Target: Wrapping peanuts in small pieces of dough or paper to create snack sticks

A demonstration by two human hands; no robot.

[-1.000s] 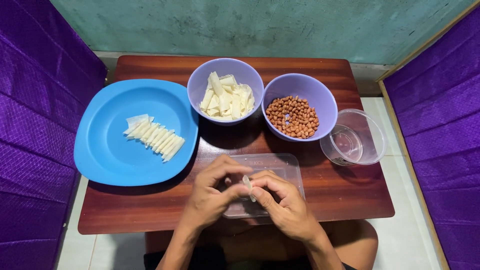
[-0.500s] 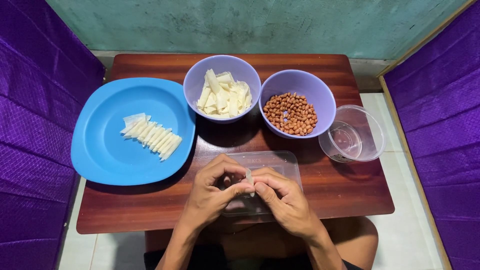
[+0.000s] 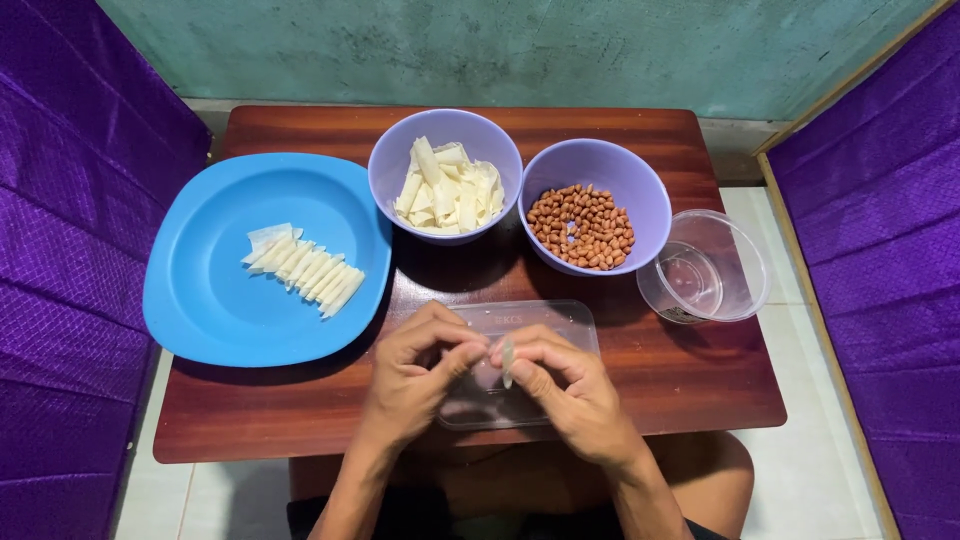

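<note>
Seen from above, a person's left hand (image 3: 415, 375) and right hand (image 3: 565, 385) meet at 6 o'clock on a small wooden table (image 3: 700, 385), fingertips of both pinching a thin pale wrapper strip (image 3: 507, 360) upright between them, seemingly rolling it, over a clear plastic lid (image 3: 545, 318) that serves as a work surface. At 9 o'clock a blue plate (image 3: 200, 300) holds finished rolls (image 3: 305, 268) in a neat row. At 12 o'clock sit a bowl of wrappers (image 3: 445, 175) and a bowl of peanuts (image 3: 597, 200), within reach; a clear cup (image 3: 705, 265) stands at 3 o'clock.
</note>
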